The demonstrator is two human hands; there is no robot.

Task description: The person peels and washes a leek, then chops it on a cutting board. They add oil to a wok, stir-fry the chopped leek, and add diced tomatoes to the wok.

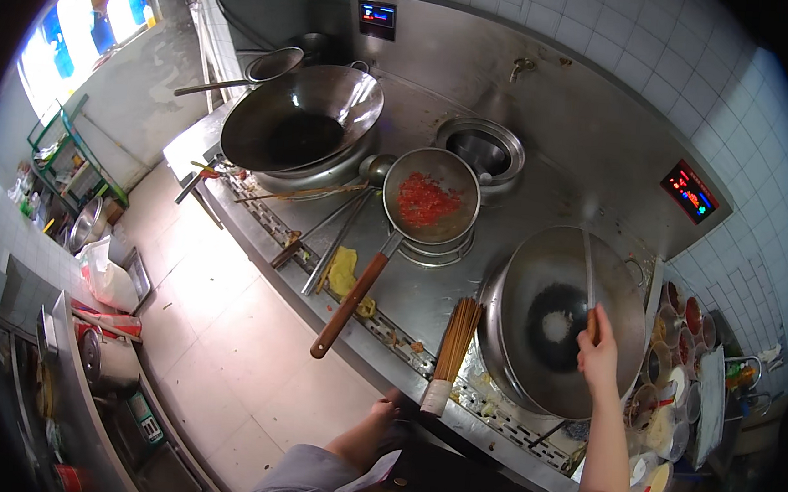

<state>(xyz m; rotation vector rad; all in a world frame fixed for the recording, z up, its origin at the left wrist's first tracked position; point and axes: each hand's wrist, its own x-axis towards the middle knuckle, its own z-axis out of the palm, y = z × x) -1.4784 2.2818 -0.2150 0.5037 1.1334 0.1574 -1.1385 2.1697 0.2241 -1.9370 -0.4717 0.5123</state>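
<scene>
My right hand (pixel 597 353) grips the wooden handle of a long metal-shafted utensil (pixel 590 273) over the right-hand steel wok (pixel 527 303). The utensil's head cannot be made out. A pale patch shows at the bottom of this wok, within a dark ring. My left hand (pixel 382 413) is blurred and low, by the stove's front edge; its grip is unclear. Beside it stands a bamboo wok brush (pixel 455 350) with a white-wrapped end. Further left, a wooden-handled pan or strainer (pixel 429 238) holds chopped red food (pixel 426 200) and rests above a metal ring stand (pixel 438 254).
A large empty-looking wok (pixel 300 123) sits at the back left, near a ladle (pixel 377 171) and a round steel pot (pixel 479 152). A yellow cloth (pixel 343 271) lies near the slotted front gutter (pixel 492 407). Several seasoning containers (pixel 662 429) line the right. Tiled floor (pixel 223 344) runs left.
</scene>
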